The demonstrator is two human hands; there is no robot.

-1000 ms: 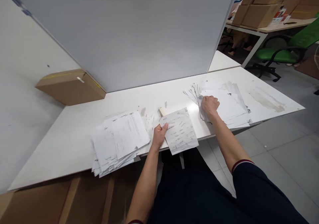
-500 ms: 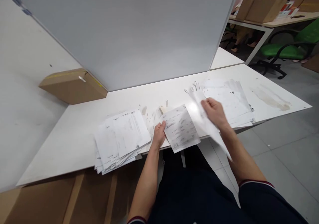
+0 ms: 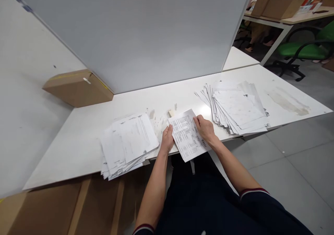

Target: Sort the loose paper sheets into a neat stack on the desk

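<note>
Printed paper sheets (image 3: 185, 134) are held over the table's front edge between my two hands. My left hand (image 3: 167, 139) pinches their left edge, thumb on top. My right hand (image 3: 205, 127) is closed on their right side. How many sheets lie together I cannot tell. To the left, a loose stack of papers (image 3: 133, 142) overhangs the front edge a little. On the right lies a fanned pile of papers (image 3: 237, 108). Just behind the held sheets sits a small cream-coloured block (image 3: 171, 113).
The white table (image 3: 78, 141) backs onto a large whiteboard (image 3: 156, 36). A cardboard box (image 3: 80, 88) leans at the back left, and more cardboard (image 3: 49, 207) stands below the table. A green chair (image 3: 300, 50) and a desk with boxes (image 3: 284, 3) are at the far right.
My right hand has lifted a sheet from the right pile and brought it left onto the paper in my left hand. My left hand has stayed nearly in place.
</note>
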